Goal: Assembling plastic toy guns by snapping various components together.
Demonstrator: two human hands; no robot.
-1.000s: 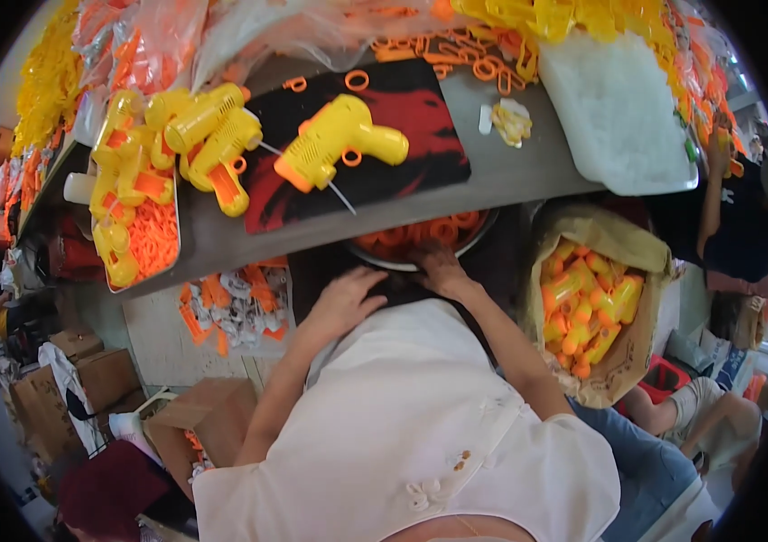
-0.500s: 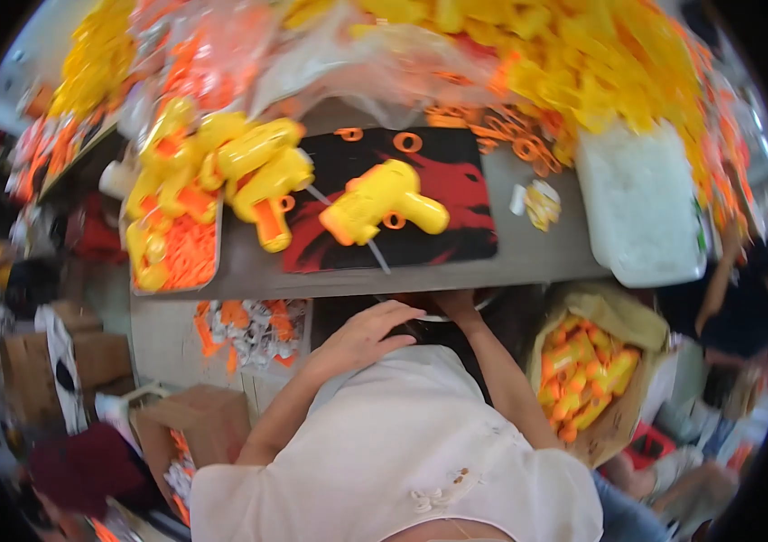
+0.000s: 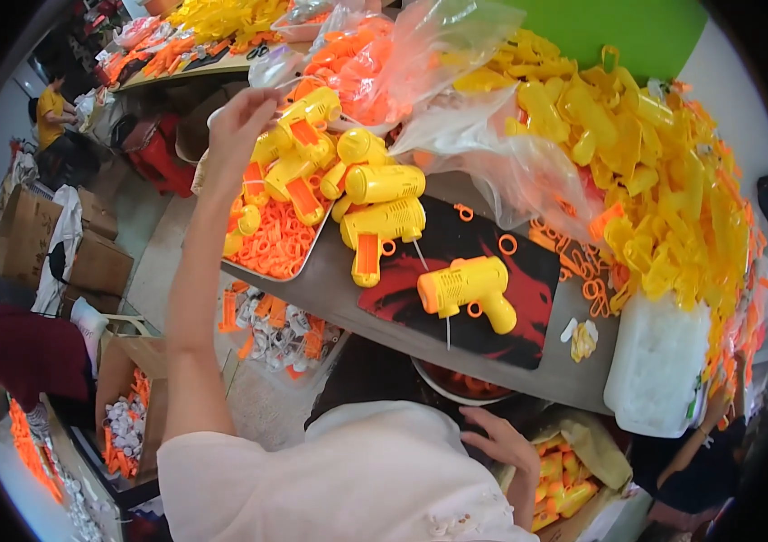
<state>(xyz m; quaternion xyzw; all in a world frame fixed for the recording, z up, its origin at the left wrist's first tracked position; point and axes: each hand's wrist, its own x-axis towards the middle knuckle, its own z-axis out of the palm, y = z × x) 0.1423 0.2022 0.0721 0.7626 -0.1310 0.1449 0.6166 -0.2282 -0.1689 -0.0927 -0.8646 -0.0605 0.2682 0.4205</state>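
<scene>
My left hand [image 3: 244, 122] is raised at the far left over a heap of yellow toy guns [image 3: 298, 149]. Its fingers are bent and apart, and I see nothing held in them. Low by the table's front edge, my right hand [image 3: 499, 441] has its fingers spread and holds nothing. It is beside a round metal basin [image 3: 438, 384] with orange pieces inside, partly under the table. A single yellow toy gun [image 3: 470, 289] with an orange muzzle lies on the black and red mat [image 3: 519, 348]. A thin rod sticks out below it.
A tray [image 3: 298, 271] holds small orange rings. Yellow shells [image 3: 637, 154] pile up at the back right, near a clear plastic bag [image 3: 474, 135]. A white tub [image 3: 659, 361] stands at the table's right end. A sack [image 3: 596, 447] of yellow-orange parts stands below.
My left hand has gone from near my lap up to the toy gun heap. My right hand has come out from under the table edge by the basin. The view has turned left.
</scene>
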